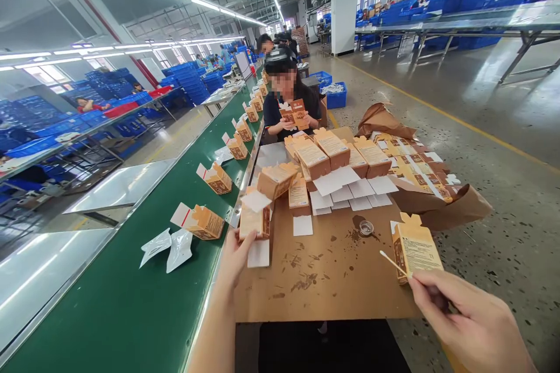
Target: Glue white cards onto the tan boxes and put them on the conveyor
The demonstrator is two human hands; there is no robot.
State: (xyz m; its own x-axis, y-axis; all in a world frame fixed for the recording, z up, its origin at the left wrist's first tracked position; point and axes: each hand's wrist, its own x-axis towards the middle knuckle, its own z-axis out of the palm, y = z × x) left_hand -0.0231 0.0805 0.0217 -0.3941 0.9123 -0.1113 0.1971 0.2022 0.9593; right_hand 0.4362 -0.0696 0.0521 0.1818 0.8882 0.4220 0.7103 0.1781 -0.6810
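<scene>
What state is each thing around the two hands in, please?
Left hand: gripping a carton
Right hand: pinching a cotton swab
Cotton swab: held near one end
Nearest carton on the green belt: white flap open
Silvery packets: lying on the belt
Small dish: open, contents unclear
Brown cardboard: dark-stained
Wrapping paper: opened, crumpled

At the tabletop's [324, 294] left edge, the left hand [235, 252] grips a carton [254, 224]; by the near right corner, the right hand [470, 312] pinches a cotton swab [395, 263] before another carton [422, 247]. Piled cartons [312, 155] crowd the far edge.
</scene>
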